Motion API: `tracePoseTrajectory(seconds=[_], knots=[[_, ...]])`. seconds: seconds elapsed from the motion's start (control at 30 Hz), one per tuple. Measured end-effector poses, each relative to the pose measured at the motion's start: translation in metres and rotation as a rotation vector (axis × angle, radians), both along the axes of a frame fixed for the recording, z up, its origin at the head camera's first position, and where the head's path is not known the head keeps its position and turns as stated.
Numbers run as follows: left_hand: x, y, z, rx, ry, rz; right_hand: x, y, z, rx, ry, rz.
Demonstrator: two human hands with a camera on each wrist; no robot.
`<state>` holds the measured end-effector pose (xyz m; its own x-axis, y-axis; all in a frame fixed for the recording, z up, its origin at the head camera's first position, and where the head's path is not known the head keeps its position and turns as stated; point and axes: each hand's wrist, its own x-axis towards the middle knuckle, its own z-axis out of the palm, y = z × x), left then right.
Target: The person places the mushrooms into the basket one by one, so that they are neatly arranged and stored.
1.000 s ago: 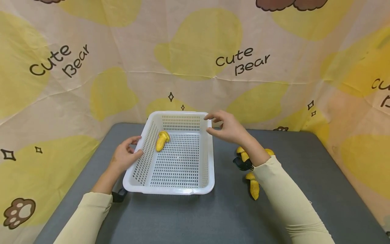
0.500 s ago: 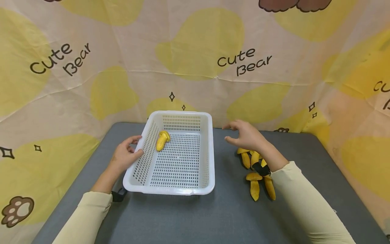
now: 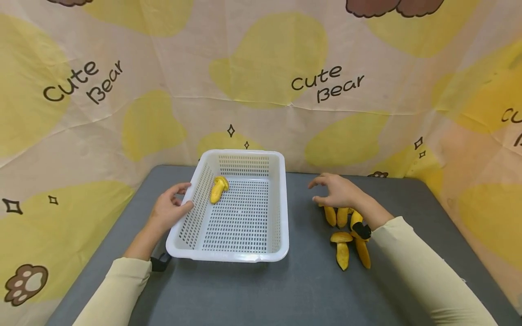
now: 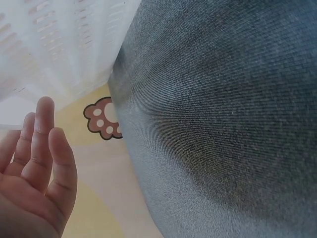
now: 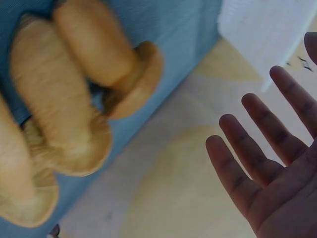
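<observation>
A white plastic basket (image 3: 257, 257) with slotted walls stands on the table, with one yellow mushroom (image 3: 218, 190) lying inside near its left wall. My left hand (image 3: 166, 209) touches the basket's left rim with thumb and index finger. In the left wrist view its fingers (image 4: 43, 139) are loosely extended beside the outer wall. My right hand (image 3: 338, 192) hovers above the far end of several yellow mushrooms (image 3: 341, 251) right of the basket, partly covering them. Its fingers (image 5: 247, 144) are spread and hold nothing in the right wrist view, where mushrooms (image 5: 54, 89) appear close by.
The grey table (image 3: 228, 294) backs onto a cloth (image 3: 261, 81) printed with yellow patches and lettering, which also hangs along both sides. A dark strap (image 3: 361, 230) is at the right wrist and another (image 3: 161, 262) at the left.
My right hand has moved from the basket's far right corner rightward and nearer to me, over the loose mushrooms, uncovering more of them. My left hand stays at the left rim.
</observation>
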<state>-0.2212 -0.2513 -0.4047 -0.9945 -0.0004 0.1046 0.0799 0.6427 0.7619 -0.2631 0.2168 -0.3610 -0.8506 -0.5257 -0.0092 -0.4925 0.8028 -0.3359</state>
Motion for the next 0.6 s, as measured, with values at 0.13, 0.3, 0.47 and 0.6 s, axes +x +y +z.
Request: tracePoseTrajectory(seconds=[0.13,0.3,0.47,0.6], knots=[[0.000,0.001,-0.001,0.005,0.006,0.002,-0.005,0.007,-0.009,0.030,-0.022,0.015],[0.000,0.001,-0.001,0.005,0.012,0.007,-0.010,0.015,-0.018,0.046,-0.058,0.031],[0.000,0.002,-0.002,0.011,0.002,0.013,-0.014,0.019,-0.027,0.084,-0.089,0.035],[0.001,0.002,-0.001,0.020,-0.004,0.008,-0.019,0.022,-0.033,0.104,-0.108,0.050]])
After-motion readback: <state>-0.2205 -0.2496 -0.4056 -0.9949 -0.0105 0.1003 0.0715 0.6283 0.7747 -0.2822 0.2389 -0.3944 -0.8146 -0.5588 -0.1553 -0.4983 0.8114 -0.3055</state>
